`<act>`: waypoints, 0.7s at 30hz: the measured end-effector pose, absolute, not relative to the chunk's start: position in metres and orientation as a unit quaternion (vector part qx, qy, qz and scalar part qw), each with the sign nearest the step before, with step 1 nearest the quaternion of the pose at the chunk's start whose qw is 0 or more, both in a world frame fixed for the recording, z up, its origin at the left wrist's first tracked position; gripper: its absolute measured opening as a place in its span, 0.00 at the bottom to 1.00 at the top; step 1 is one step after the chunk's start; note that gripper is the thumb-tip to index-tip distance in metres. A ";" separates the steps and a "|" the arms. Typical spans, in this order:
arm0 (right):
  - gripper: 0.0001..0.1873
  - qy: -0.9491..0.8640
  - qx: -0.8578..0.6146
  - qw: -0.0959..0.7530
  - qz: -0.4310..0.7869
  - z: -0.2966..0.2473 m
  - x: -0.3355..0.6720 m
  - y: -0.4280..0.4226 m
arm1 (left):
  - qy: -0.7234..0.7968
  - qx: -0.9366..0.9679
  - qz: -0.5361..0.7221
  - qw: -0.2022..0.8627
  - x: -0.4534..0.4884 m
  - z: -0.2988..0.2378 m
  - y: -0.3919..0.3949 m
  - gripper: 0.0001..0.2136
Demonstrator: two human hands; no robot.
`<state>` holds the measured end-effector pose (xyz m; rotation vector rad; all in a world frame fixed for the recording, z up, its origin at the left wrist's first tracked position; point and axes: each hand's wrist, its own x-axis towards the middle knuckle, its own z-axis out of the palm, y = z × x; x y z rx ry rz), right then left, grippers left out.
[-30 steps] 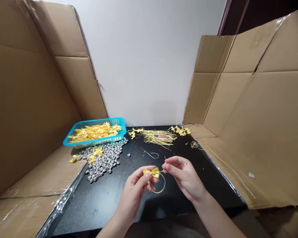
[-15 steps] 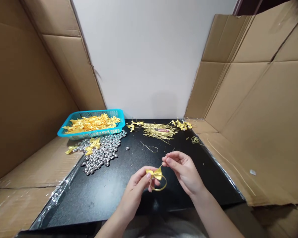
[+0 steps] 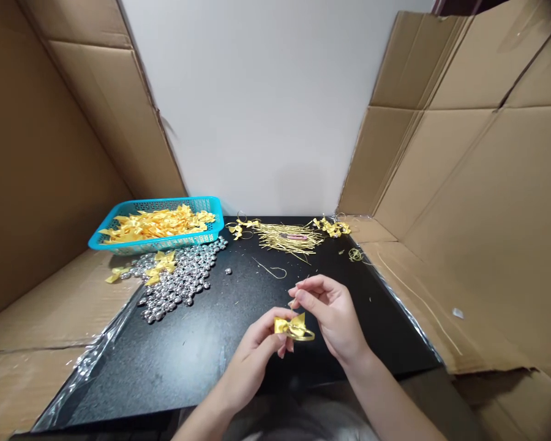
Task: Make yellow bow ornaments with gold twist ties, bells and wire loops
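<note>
Above the front of the black table, my left hand [image 3: 262, 340] is closed on a yellow ribbon bow [image 3: 290, 324], pinched between thumb and fingers. A gold cord loop [image 3: 303, 335] hangs from the bow, tilted so that it looks flat. Just to the right and a little higher is my right hand [image 3: 328, 312], its thumb and forefinger pinched together on the thin end of the cord [image 3: 292, 305] that rises from the bow. The fingers partly hide that cord end.
A blue basket [image 3: 211, 233] full of yellow bows stands back left. Silver beads [image 3: 183, 278] spread before it, with loose bows [image 3: 163, 263] on top. Gold cord pieces [image 3: 287, 242] lie at the back under a pink-handled tool [image 3: 297, 237], with looped bows [image 3: 333, 226] beside them. Cardboard walls [image 3: 482, 202] flank the table.
The bow and its loop have turned, the loop going from a round outline to a flat one. My right hand has shifted slightly left, closer to the bow. The camera view has moved a little.
</note>
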<state>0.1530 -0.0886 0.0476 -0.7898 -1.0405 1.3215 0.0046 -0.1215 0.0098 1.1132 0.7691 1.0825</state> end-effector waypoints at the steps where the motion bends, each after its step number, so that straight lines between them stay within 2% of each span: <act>1: 0.08 -0.451 -0.342 0.599 0.567 0.047 0.152 -0.091 | 0.338 0.492 0.476 0.646 0.005 0.009 -0.123 0.08; 8: 0.05 -0.483 -0.351 0.602 0.531 0.046 0.149 -0.102 | 0.361 0.547 0.474 0.588 0.007 0.014 -0.129 0.10; 15: 0.04 -0.463 -0.331 0.639 0.518 0.048 0.153 -0.108 | 0.340 0.548 0.484 0.591 0.005 0.019 -0.132 0.15; 21: 0.03 -0.471 -0.330 0.633 0.518 0.043 0.161 -0.106 | 0.373 0.564 0.476 0.562 0.006 0.016 -0.129 0.08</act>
